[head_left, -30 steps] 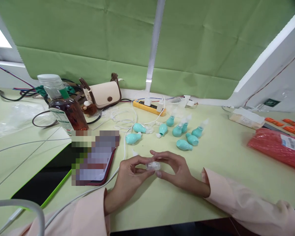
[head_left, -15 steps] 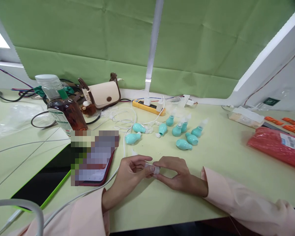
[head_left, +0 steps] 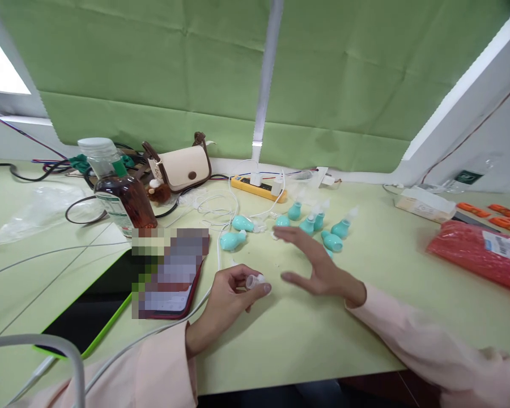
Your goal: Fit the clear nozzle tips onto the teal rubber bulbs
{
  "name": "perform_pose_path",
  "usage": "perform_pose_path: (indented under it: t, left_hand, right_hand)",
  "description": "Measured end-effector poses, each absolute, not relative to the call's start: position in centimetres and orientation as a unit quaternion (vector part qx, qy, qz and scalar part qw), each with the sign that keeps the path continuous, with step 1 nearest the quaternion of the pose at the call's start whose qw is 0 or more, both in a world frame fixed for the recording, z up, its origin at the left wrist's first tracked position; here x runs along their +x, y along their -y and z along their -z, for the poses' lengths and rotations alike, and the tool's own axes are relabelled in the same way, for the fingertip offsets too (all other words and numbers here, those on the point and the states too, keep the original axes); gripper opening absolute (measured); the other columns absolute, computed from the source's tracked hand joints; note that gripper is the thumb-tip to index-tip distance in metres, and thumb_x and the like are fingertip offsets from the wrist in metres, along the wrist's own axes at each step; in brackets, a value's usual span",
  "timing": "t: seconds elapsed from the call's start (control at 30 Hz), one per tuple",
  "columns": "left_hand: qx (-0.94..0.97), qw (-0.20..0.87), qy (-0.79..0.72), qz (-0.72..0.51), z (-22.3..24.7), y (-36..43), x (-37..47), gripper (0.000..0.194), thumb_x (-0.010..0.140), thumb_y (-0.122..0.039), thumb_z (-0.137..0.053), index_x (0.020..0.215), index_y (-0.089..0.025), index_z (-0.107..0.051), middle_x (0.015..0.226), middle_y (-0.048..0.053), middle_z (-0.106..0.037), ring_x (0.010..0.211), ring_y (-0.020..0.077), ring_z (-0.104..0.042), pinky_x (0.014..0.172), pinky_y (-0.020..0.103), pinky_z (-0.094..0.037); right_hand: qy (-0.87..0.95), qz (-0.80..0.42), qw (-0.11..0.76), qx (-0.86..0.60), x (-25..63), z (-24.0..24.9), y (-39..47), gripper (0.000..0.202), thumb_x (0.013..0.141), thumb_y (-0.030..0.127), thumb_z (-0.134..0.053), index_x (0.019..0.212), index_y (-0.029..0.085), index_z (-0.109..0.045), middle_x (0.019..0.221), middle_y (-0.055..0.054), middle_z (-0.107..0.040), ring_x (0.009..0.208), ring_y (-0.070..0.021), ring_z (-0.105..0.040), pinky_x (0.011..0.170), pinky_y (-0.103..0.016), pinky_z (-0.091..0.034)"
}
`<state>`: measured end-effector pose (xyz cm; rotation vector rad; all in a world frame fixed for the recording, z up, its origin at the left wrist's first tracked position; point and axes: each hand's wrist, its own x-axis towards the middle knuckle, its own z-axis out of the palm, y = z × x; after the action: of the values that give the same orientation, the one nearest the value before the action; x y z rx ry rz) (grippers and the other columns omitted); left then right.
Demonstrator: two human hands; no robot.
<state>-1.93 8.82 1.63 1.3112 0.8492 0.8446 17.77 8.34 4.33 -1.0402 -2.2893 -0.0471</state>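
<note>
My left hand (head_left: 233, 290) pinches a small translucent plastic cap-like piece (head_left: 252, 281), its round open end facing left. My right hand (head_left: 312, 263) is in the air to its right, thumb and fingers apart, holding nothing. Just beyond its fingertips are several teal squeeze bulbs: one bulb (head_left: 283, 221) is partly covered by the fingers, and another bulb (head_left: 332, 241) lies on its side to the right. Some stand upright with clear tips, such as the bulb (head_left: 340, 228) farther right. Two more, a nearer bulb (head_left: 232, 241) and a farther bulb (head_left: 242, 223), lie beyond my left hand.
Left of my hands lie a red-cased phone (head_left: 174, 277) and a green-edged tablet-like device (head_left: 97, 300), with a white cable between. Behind are an amber bottle (head_left: 125, 204), a cream handbag (head_left: 182, 167) and a yellow power strip (head_left: 259, 188). A red package (head_left: 480, 255) is at right.
My right hand has let go of the small plastic piece and moved up and right toward the bulbs, fingers spreading. My left hand keeps the piece, now turned with its open end showing.
</note>
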Motion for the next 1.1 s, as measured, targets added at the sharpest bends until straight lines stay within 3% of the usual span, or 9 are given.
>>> perform_pose_path:
  t: [0.1, 0.2, 0.33, 0.43, 0.53, 0.63, 0.77, 0.93, 1.1]
  left_hand:
    - [0.590, 0.610, -0.395, -0.352, -1.6, -8.8, -2.0, 0.022, 0.055, -0.027, -0.073, 0.069, -0.012, -0.063, 0.055, -0.004, -0.050, 0.048, 0.0076, -0.044, 0.042, 0.018, -0.036]
    - [0.607, 0.595, -0.376, -0.370, -1.6, -8.7, -2.1, 0.022, 0.056, -0.025, -0.072, 0.074, -0.013, -0.067, 0.062, -0.002, -0.052, 0.057, 0.0095, -0.048, 0.051, 0.019, -0.041]
    - [0.604, 0.612, -0.336, -0.385, -1.5, -8.9, -1.9, 0.025, 0.060, -0.028, -0.069, 0.080, -0.013, -0.068, 0.075, 0.002, -0.053, 0.064, 0.0117, -0.050, 0.051, 0.020, -0.045]
    - [0.578, 0.634, -0.350, -0.376, -1.6, -9.1, -1.9, 0.028, 0.062, -0.030, -0.068, 0.083, -0.012, -0.066, 0.067, 0.001, -0.054, 0.054, 0.0095, -0.047, 0.044, 0.020, -0.044]
    - [0.555, 0.642, -0.373, -0.376, -1.9, -9.1, -2.0, 0.029, 0.061, -0.028, -0.069, 0.083, -0.010, -0.064, 0.057, -0.001, -0.054, 0.048, 0.0083, -0.048, 0.046, 0.020, -0.044]
    - [0.531, 0.657, -0.380, -0.378, -2.3, -9.0, -2.2, 0.032, 0.058, -0.026, -0.072, 0.085, -0.010, -0.062, 0.059, 0.001, -0.060, 0.055, 0.0119, -0.055, 0.055, 0.024, -0.047]
    - [0.533, 0.662, -0.367, -0.379, -2.6, -8.8, -2.2, 0.032, 0.059, -0.027, -0.071, 0.085, -0.010, -0.062, 0.062, 0.003, -0.063, 0.059, 0.0145, -0.058, 0.059, 0.027, -0.047]
    - [0.608, 0.624, -0.335, -0.360, -2.5, -8.6, -2.2, 0.022, 0.070, -0.032, -0.061, 0.079, -0.012, -0.061, 0.056, -0.002, -0.052, 0.050, 0.0093, -0.045, 0.047, 0.022, -0.039]
    - [0.646, 0.599, -0.325, -0.343, -2.4, -8.3, -2.5, 0.020, 0.075, -0.032, -0.056, 0.077, -0.012, -0.061, 0.056, -0.003, -0.046, 0.051, 0.0082, -0.040, 0.048, 0.020, -0.034]
  right_hand:
    - [0.841, 0.160, 0.167, -0.490, 19.2, -4.8, -11.0, 0.045, 0.077, 0.016, -0.049, 0.121, 0.016, -0.039, 0.136, -0.014, -0.027, 0.119, -0.0318, -0.029, 0.092, -0.051, -0.031]
    - [0.791, 0.253, 0.030, -0.556, 19.7, -3.7, -13.5, 0.058, 0.068, -0.002, -0.047, 0.122, 0.019, -0.040, 0.139, -0.014, -0.021, 0.119, -0.0405, -0.024, 0.086, -0.066, -0.021]
    - [0.780, 0.260, -0.027, -0.568, 19.4, -2.2, -15.4, 0.050, 0.068, -0.006, -0.041, 0.111, 0.018, -0.050, 0.135, -0.014, -0.031, 0.118, -0.0375, -0.029, 0.085, -0.067, -0.019]
    - [0.790, 0.257, -0.023, -0.556, 19.3, -2.4, -15.4, 0.041, 0.073, -0.006, -0.035, 0.102, 0.016, -0.054, 0.124, -0.012, -0.045, 0.117, -0.0304, -0.034, 0.091, -0.063, -0.017]
    - [0.807, 0.258, 0.069, -0.526, 19.1, -3.3, -13.9, 0.027, 0.078, 0.004, -0.039, 0.101, 0.013, -0.050, 0.126, -0.015, -0.043, 0.120, -0.0318, -0.030, 0.093, -0.063, -0.015]
    - [0.838, 0.189, 0.259, -0.442, 18.7, -4.0, -11.3, 0.021, 0.078, 0.017, -0.048, 0.099, 0.014, -0.044, 0.131, -0.018, -0.035, 0.120, -0.0302, -0.032, 0.090, -0.051, -0.033]
    - [0.844, 0.025, 0.393, -0.365, 17.8, -3.5, -8.2, 0.034, 0.074, 0.019, -0.055, 0.104, 0.019, -0.040, 0.108, -0.013, -0.055, 0.095, -0.0201, -0.055, 0.071, -0.031, -0.047]
    - [0.855, -0.047, 0.338, -0.390, 17.4, -3.3, -6.6, 0.024, 0.076, 0.026, -0.054, 0.097, 0.018, -0.048, 0.078, -0.004, -0.057, 0.070, -0.0155, -0.054, 0.060, -0.027, -0.043]
    - [0.883, -0.043, 0.255, -0.391, 17.5, -4.2, -5.9, 0.013, 0.079, 0.026, -0.046, 0.088, 0.017, -0.047, 0.068, -0.002, -0.053, 0.057, -0.0122, -0.047, 0.051, -0.024, -0.035]
